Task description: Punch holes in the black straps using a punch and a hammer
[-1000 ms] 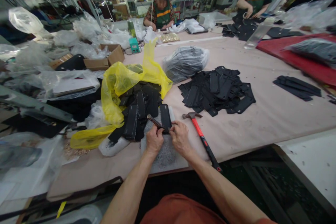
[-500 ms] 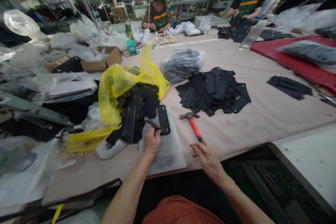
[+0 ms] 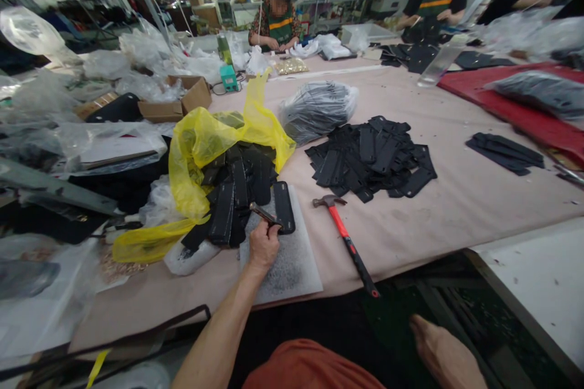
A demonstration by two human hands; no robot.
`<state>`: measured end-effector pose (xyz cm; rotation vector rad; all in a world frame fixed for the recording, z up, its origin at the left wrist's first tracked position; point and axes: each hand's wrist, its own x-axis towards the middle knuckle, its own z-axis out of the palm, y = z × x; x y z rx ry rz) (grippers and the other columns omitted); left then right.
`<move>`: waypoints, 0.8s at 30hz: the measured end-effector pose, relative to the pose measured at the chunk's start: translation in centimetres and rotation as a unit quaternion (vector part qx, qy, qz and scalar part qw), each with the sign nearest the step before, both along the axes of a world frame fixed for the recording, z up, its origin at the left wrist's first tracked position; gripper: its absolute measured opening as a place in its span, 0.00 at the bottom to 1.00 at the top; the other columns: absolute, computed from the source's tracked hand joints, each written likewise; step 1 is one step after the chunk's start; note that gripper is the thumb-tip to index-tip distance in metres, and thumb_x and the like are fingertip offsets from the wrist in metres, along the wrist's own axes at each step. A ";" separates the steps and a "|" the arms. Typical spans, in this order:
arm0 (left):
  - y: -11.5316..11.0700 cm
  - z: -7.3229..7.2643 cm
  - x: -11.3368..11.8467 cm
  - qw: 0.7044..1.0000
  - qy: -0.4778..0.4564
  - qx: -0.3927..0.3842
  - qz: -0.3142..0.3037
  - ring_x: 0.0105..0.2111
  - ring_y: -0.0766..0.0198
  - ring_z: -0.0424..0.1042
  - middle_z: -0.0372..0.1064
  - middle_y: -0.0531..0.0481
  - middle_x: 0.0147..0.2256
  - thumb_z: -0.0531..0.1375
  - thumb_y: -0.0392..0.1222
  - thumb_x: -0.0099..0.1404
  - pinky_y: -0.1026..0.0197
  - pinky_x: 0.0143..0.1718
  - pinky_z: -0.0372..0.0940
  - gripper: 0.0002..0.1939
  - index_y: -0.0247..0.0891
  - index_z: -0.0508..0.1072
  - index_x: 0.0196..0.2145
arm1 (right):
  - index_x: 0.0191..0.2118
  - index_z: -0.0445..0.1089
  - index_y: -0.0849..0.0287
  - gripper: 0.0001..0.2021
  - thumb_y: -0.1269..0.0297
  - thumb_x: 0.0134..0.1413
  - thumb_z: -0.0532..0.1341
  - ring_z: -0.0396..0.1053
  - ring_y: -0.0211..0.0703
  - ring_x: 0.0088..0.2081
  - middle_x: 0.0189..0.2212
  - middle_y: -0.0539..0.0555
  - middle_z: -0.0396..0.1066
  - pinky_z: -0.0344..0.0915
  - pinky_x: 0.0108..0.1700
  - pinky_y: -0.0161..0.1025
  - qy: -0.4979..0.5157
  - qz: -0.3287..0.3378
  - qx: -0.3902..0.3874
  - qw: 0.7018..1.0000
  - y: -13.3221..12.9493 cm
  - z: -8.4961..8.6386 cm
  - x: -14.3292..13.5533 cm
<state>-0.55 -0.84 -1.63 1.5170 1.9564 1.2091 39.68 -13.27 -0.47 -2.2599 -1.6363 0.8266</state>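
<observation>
My left hand (image 3: 264, 246) is closed round a short metal punch (image 3: 266, 215), tilted, with its lower end at the lower part of a black strip (image 3: 283, 206). That strip has rounded corners and lies on a worn white board (image 3: 296, 267). To the right rests a claw hammer (image 3: 343, 232) with a red and black handle, its end sticking out past the table edge. My right hand (image 3: 440, 343) is low at the right, below the table edge and apart from the hammer; blur and angle hide its fingers.
Black strips (image 3: 232, 194) spill from a yellow bag (image 3: 196, 140) on the left. A heap of similar strips (image 3: 371, 158) lies right of centre, before a filled clear bag (image 3: 319, 109). Two co-workers sit across the table (image 3: 456, 213). A red sheet (image 3: 515, 88) covers the right side.
My right hand has moved away from the hammer's handle, down and to the right, below the table edge. The left hand keeps the punch at the strip.
</observation>
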 end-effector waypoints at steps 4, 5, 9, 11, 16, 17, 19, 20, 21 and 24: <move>0.0 0.1 0.1 1.000 -0.005 0.001 0.004 0.37 0.52 0.77 0.78 0.44 0.36 0.57 0.39 0.63 0.55 0.38 0.70 0.12 0.39 0.74 0.44 | 0.36 0.73 0.48 0.14 0.50 0.57 0.53 0.73 0.50 0.31 0.29 0.54 0.75 0.66 0.34 0.43 0.084 0.124 0.044 0.988 5.2 3.3 -7.4; 0.0 0.1 0.1 1.000 -0.007 0.003 0.003 0.36 0.52 0.77 0.78 0.45 0.36 0.57 0.39 0.63 0.54 0.38 0.70 0.12 0.39 0.74 0.43 | 0.37 0.72 0.50 0.14 0.51 0.58 0.53 0.73 0.50 0.35 0.32 0.55 0.75 0.66 0.38 0.43 0.087 0.133 0.087 0.984 6.8 3.8 -9.8; 0.0 0.0 0.0 1.000 -0.013 0.014 -0.003 0.37 0.53 0.77 0.78 0.45 0.36 0.56 0.39 0.63 0.54 0.40 0.70 0.11 0.38 0.74 0.42 | 0.48 0.68 0.60 0.18 0.55 0.56 0.57 0.71 0.51 0.43 0.44 0.61 0.72 0.66 0.46 0.44 0.065 0.166 0.183 0.967 13.6 3.6 -19.5; -0.1 -0.1 -0.1 1.000 -0.014 0.025 -0.004 0.38 0.53 0.77 0.78 0.44 0.37 0.56 0.39 0.63 0.53 0.40 0.71 0.11 0.38 0.74 0.42 | 0.53 0.66 0.65 0.23 0.56 0.54 0.60 0.67 0.55 0.49 0.47 0.65 0.70 0.64 0.50 0.46 0.033 0.184 0.192 0.963 16.4 2.8 -23.4; -0.2 0.1 -0.3 0.998 -0.014 0.053 -0.007 0.37 0.53 0.77 0.78 0.45 0.36 0.56 0.39 0.63 0.54 0.38 0.71 0.11 0.38 0.75 0.41 | 0.55 0.63 0.68 0.30 0.54 0.50 0.63 0.66 0.58 0.50 0.47 0.67 0.67 0.62 0.50 0.46 -0.028 0.174 0.172 0.969 19.7 1.7 -28.4; -0.3 0.1 -0.3 0.998 -0.012 0.055 -0.007 0.36 0.54 0.77 0.78 0.45 0.35 0.56 0.39 0.63 0.54 0.38 0.71 0.11 0.38 0.75 0.40 | 0.56 0.62 0.68 0.30 0.54 0.50 0.62 0.66 0.58 0.49 0.46 0.68 0.68 0.62 0.50 0.46 -0.035 0.172 0.170 0.970 19.9 1.6 -28.6; -0.3 0.1 -0.3 0.998 -0.007 0.060 -0.004 0.36 0.53 0.77 0.78 0.44 0.35 0.56 0.39 0.63 0.54 0.38 0.71 0.10 0.38 0.76 0.39 | 0.56 0.62 0.68 0.28 0.57 0.52 0.60 0.67 0.58 0.49 0.46 0.68 0.68 0.63 0.49 0.45 -0.030 0.169 0.155 0.973 20.1 1.5 -28.3; -0.3 0.1 -0.3 0.998 -0.006 0.064 0.001 0.37 0.53 0.77 0.78 0.44 0.35 0.56 0.40 0.63 0.54 0.38 0.71 0.10 0.38 0.76 0.39 | 0.55 0.63 0.67 0.26 0.60 0.53 0.59 0.68 0.57 0.49 0.46 0.68 0.69 0.63 0.48 0.44 -0.023 0.168 0.143 0.975 20.2 1.5 -27.9; -0.3 0.1 -0.4 0.998 -0.005 0.067 0.007 0.37 0.53 0.78 0.78 0.44 0.35 0.56 0.41 0.63 0.54 0.38 0.71 0.10 0.38 0.76 0.38 | 0.54 0.64 0.67 0.23 0.62 0.53 0.57 0.69 0.55 0.48 0.45 0.68 0.71 0.63 0.46 0.43 -0.015 0.165 0.130 0.978 20.4 1.5 -27.4; -0.3 -0.2 -0.5 0.997 -0.011 0.074 0.027 0.36 0.52 0.78 0.78 0.44 0.34 0.57 0.43 0.63 0.54 0.39 0.72 0.09 0.39 0.76 0.37 | 0.45 0.70 0.64 0.15 0.67 0.51 0.56 0.73 0.52 0.41 0.38 0.65 0.75 0.64 0.39 0.40 -0.006 0.154 0.103 0.983 20.8 1.6 -25.9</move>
